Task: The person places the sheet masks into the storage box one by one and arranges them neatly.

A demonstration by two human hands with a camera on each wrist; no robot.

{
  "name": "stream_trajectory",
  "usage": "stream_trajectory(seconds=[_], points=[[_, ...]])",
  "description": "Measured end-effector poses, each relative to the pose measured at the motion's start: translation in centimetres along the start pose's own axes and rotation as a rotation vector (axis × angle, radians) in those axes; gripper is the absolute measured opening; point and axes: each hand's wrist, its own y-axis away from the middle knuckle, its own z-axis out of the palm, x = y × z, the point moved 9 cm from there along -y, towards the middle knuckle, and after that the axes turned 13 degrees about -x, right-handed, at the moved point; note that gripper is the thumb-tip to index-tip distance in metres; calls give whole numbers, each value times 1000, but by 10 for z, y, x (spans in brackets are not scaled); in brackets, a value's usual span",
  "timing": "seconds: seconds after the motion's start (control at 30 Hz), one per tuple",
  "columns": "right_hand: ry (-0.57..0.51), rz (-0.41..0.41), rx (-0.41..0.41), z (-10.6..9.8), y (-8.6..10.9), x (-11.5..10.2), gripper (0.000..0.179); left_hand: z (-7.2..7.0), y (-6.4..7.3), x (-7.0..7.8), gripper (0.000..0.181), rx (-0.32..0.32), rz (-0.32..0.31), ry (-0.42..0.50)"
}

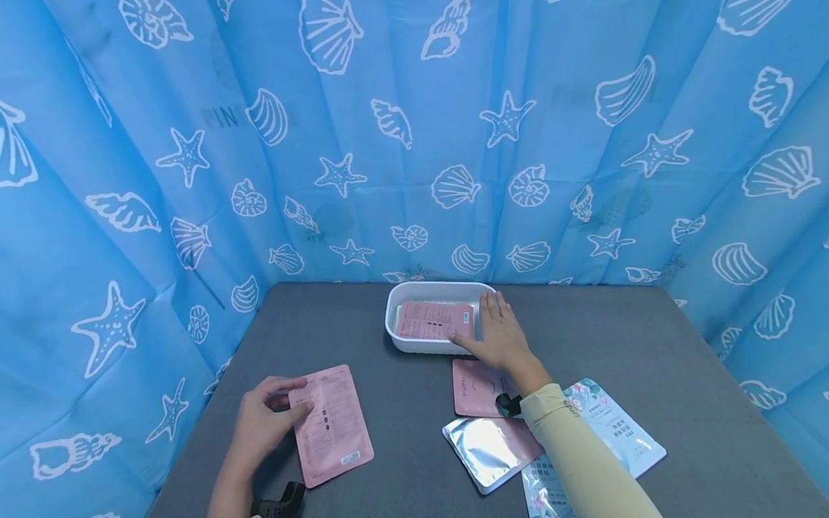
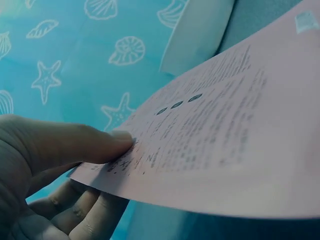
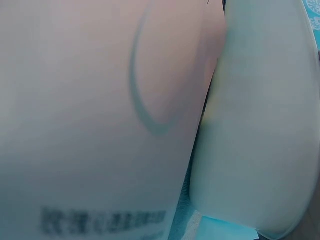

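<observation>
My left hand (image 1: 262,417) pinches the upper left edge of a pink sheet mask packet (image 1: 332,432), thumb on the printed face and fingers behind. In the left wrist view the packet (image 2: 215,125) is tilted, with my thumb pressing near its corner. The right hand (image 1: 501,338) lies at the right end of a white basin (image 1: 421,347), its fingers extended along the rim and its thumb reaching over the front edge. Inside the basin sits another pink packet (image 1: 427,320), printed side up. The right wrist view shows the basin's wall (image 3: 250,125) beside a pink packet (image 3: 90,100).
In front of the basin, a pink packet (image 1: 471,388) lies partly beneath my right wrist. Nearer is a shiny silver packet (image 1: 488,450). Blue-and-white floral packets (image 1: 622,435) lie at the right, partly behind my sleeve. A shell-print curtain (image 1: 414,144) hangs behind the grey table (image 1: 324,324).
</observation>
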Motion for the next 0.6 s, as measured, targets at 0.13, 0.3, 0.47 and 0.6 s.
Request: stream_trajectory(seconds=[0.13, 0.3, 0.47, 0.6], points=[[2, 4, 0, 0, 0, 0, 116, 0, -7, 8, 38, 23, 46, 0], [-10, 5, -8, 1, 0, 1, 116, 2, -12, 17, 37, 32, 100, 12], [-13, 3, -13, 2, 0, 1, 116, 3, -16, 27, 36, 40, 155, 6], [-15, -5, -1, 0, 0, 0, 116, 3, -20, 37, 35, 48, 199, 12]])
